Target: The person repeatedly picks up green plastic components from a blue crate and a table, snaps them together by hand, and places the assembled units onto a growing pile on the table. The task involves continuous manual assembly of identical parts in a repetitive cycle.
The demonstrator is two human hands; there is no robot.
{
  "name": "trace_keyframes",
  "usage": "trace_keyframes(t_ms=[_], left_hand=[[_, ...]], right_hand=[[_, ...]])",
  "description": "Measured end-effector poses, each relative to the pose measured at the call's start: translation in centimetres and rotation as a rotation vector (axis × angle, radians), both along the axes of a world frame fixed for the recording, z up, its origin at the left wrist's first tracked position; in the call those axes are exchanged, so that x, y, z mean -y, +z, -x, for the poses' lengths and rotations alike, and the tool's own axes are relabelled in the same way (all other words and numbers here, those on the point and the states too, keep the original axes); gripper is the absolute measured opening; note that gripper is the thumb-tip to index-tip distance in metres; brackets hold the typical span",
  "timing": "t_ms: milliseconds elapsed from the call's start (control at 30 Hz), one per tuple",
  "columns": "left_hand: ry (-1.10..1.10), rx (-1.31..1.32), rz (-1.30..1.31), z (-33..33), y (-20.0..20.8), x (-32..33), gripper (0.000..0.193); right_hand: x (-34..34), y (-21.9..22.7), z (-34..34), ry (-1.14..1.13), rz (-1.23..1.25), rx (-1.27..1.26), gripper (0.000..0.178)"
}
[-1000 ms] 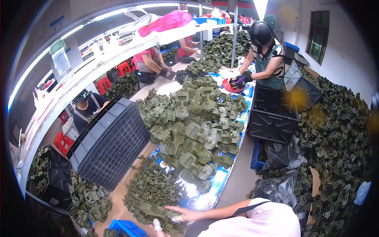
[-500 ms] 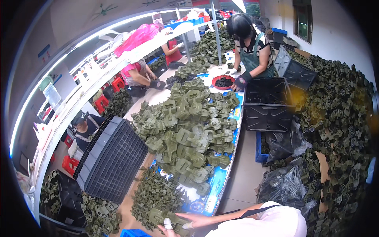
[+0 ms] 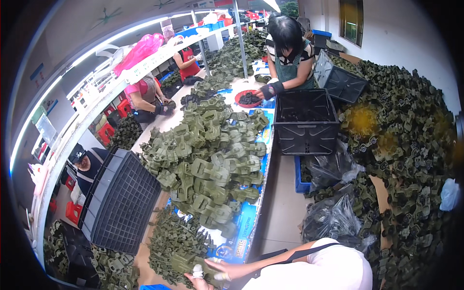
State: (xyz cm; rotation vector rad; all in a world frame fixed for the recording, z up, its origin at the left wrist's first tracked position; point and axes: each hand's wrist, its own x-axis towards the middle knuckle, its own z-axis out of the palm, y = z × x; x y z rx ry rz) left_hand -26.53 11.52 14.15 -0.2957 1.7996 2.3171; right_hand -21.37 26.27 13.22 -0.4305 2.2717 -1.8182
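At the lower edge, my left hand [image 3: 199, 281] is closed on an olive-green plastic part [image 3: 184, 264], its thumb wrapped in white. My right hand [image 3: 223, 268] reaches in from the right, its fingers closed against the same part, a white cover on one finger. The part's lower side is hidden behind my hands. Just beyond lies a heap of small olive-green pieces [image 3: 176, 239]. Farther up the table rises a big pile of larger olive-green vehicle-shaped shells [image 3: 208, 164].
A black grid-bottomed crate [image 3: 123, 198] leans at the table's left. Right of the table stand a black crate [image 3: 307, 137], dark plastic bags [image 3: 333, 217] and a huge heap of green parts [image 3: 406, 159]. A co-worker [image 3: 290, 58] works by a red bowl [image 3: 249, 99].
The whole view has shifted, so the scene sits farther left. My hands stay on the green part. The co-worker at the red bowl has shifted their hands about it.
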Motion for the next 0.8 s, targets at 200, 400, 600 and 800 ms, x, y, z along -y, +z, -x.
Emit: trace_keyframes(t_ms=[200,400,600,800], left_hand=[[0.055,-0.157,-0.029,-0.7,-1.0,-1.6,0.069],[0.245,-0.414,0.303,-1.3,3.7,0.4,0.101],[-1.198,-0.786,1.146,1.2,2.2,1.2,0.086],[-1.261,-0.258,0.780,1.0,2.2,2.1,0.064]], right_hand=[[-3.4,-3.0,0.4,0.087,0.838,0.826,0.070],[-8.1,-0.1,2.0,0.021,0.129,0.398,0.076],[-6.8,3.0,2.3,0.456,-0.422,0.290,0.063],[-6.5,-0.5,3.3,0.599,-0.389,-0.044,0.053]])
